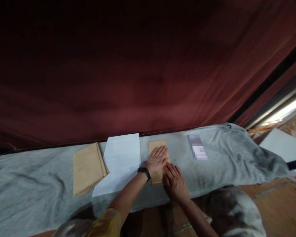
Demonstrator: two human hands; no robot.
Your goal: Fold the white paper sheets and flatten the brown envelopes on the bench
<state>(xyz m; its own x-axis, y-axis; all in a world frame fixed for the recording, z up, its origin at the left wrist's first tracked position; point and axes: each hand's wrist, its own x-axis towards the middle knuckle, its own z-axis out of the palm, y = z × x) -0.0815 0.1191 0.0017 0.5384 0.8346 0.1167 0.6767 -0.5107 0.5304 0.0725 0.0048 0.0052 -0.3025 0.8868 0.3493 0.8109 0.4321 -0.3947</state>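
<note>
A single brown envelope point(157, 178) lies lengthwise away from me on the grey cloth. Flat across its middle rests my left hand point(157, 159), fingers stretched out, with a dark band around the wrist. My right hand point(174, 182) lies at the envelope's right edge, fingers extended and close together, palm down. Part of the envelope is hidden beneath both hands. Left of it are white paper sheets point(123, 158), and a stack of brown envelopes point(87, 168) overlaps their left side.
The grey cloth point(219, 158) covers a long, low surface and is wrinkled at both ends. To the right lies a small pixelated item point(197, 148). A dark red curtain point(148, 82) hangs behind. A white panel point(283, 146) stands at far right, near the tiled floor point(283, 200).
</note>
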